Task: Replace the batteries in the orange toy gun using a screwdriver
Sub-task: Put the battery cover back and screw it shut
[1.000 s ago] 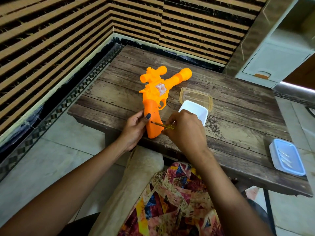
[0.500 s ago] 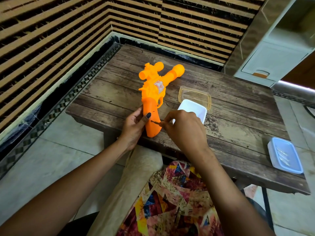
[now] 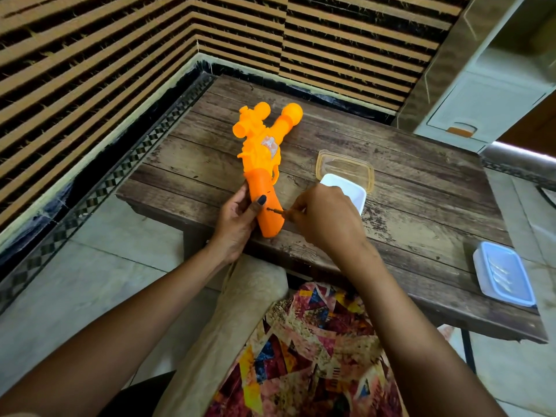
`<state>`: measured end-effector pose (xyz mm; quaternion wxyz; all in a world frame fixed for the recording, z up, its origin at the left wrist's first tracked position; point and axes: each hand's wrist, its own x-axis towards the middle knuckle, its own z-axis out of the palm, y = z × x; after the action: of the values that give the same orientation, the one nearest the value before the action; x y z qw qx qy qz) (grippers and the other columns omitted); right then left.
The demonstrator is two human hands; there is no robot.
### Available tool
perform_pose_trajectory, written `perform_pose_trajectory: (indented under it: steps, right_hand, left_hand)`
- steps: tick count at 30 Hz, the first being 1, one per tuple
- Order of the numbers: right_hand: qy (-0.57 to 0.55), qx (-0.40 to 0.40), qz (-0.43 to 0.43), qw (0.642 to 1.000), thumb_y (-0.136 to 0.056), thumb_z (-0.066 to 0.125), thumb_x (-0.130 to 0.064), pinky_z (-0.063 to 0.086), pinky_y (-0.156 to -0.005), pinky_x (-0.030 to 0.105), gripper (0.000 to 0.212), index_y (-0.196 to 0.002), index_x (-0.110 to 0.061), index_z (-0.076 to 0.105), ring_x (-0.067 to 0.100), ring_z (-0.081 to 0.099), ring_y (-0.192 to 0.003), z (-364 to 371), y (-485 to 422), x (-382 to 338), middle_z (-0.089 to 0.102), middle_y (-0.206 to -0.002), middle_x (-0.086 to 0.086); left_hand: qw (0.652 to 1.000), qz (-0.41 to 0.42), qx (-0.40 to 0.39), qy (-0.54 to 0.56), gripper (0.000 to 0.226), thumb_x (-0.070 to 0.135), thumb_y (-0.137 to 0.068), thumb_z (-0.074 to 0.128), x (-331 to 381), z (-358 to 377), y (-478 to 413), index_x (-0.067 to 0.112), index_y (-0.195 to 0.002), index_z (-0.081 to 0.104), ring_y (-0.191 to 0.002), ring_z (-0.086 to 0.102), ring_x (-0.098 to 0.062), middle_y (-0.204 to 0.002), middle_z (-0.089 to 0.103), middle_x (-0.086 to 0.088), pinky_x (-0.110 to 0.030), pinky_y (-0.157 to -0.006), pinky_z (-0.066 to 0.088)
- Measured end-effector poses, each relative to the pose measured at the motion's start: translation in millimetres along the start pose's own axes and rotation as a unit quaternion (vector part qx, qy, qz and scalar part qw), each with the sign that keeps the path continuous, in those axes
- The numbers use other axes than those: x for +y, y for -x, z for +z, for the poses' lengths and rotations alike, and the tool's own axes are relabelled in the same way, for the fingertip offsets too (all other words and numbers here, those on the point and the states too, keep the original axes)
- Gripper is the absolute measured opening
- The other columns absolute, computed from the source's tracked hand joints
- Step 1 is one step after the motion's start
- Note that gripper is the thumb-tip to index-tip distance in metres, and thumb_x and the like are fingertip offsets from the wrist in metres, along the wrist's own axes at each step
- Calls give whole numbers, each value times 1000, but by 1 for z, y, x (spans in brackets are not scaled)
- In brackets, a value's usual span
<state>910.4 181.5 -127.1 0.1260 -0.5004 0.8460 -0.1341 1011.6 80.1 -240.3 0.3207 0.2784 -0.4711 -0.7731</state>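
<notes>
Gun (image 3: 261,164) grip between left hand (image 3: 237,224) and right hand (image 3: 325,218).

One toy gun (image 3: 264,188), one screwdriver (image 3: 275,210), three containers (image 3: 319,164) (image 3: 353,192) (image 3: 502,278).

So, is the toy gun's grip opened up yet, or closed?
Closed: the orange toy gun's grip shows an unbroken orange face, no batteries exposed, with the screwdriver tip against it.
</notes>
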Motion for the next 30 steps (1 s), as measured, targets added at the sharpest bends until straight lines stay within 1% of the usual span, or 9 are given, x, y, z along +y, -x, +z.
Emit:
perform_pose_trajectory:
  steps: [4,6,11,13,17,20,24,28,30]
  right_hand:
    - [-23,-75,14,997,-89,60,-29,54,-68,30,31,-78,-2,70,22,64,-59,-10,-12,-2,66,-61,10]
    - [-28,-102,7,994,-88,62,-26,56,-69,33,27,-81,-1,69,23,67,-62,-12,-14,-2,69,-67,11]
    - [-28,-69,-18,997,-67,82,-22,37,-51,9,21,-79,-20,65,12,57,-71,-12,-9,3,64,-79,-2]
    - [-37,-33,-7,999,-67,81,-21,35,-49,12,14,-75,-20,70,10,56,-66,-12,-11,3,67,-74,-2]
    - [-139,-76,41,987,-78,72,-17,53,-55,26,16,-63,-13,68,8,55,-40,-13,-14,5,60,-48,0]
    - [-172,-114,52,977,-85,64,-16,51,-48,24,23,-66,-4,67,10,52,-35,-12,-13,6,60,-47,6]
    - [-199,-140,66,968,-90,60,-23,39,-36,13,30,-68,-3,65,5,50,-31,-11,-13,8,56,-37,-3]
    - [-190,-137,63,970,-68,82,-18,43,-40,18,26,-76,-15,58,7,54,-40,-8,-10,10,60,-56,-2]
    - [-169,-97,34,980,-63,85,-12,45,-44,18,30,-65,-21,56,6,53,-43,-6,-10,11,58,-56,-5]
  left_hand:
    - [1000,0,2,7,124,56,-37,88,1,1,-1,11,-141,36,-107,59,-11,-127,57,-5,-22,-82,52]
    - [1000,-2,4,14,125,55,-36,88,1,0,0,10,-141,36,-105,60,-11,-127,56,-7,-21,-79,52]
    - [1000,-8,4,7,126,56,-37,88,1,-1,0,11,-142,34,-108,58,-13,-127,57,-6,-22,-78,53]
    - [1000,-11,7,8,126,56,-38,87,0,-1,-1,12,-143,34,-110,58,-13,-129,56,-6,-22,-80,53]
    - [1000,-13,8,5,124,57,-37,87,0,-1,-1,14,-142,35,-107,60,-10,-125,58,-2,-23,-81,53]
    - [1000,-14,12,3,126,58,-36,87,0,0,0,13,-142,35,-107,59,-10,-122,60,1,-23,-82,53]
    - [1000,-16,17,5,130,58,-33,87,1,0,0,13,-142,34,-106,59,-10,-119,60,3,-22,-79,54]
    - [999,-21,25,17,132,56,-28,89,2,-1,0,14,-142,35,-102,60,-10,-115,61,3,-22,-77,54]
    - [999,-22,25,22,132,55,-29,90,3,-1,1,14,-141,35,-103,59,-10,-116,61,3,-22,-77,54]
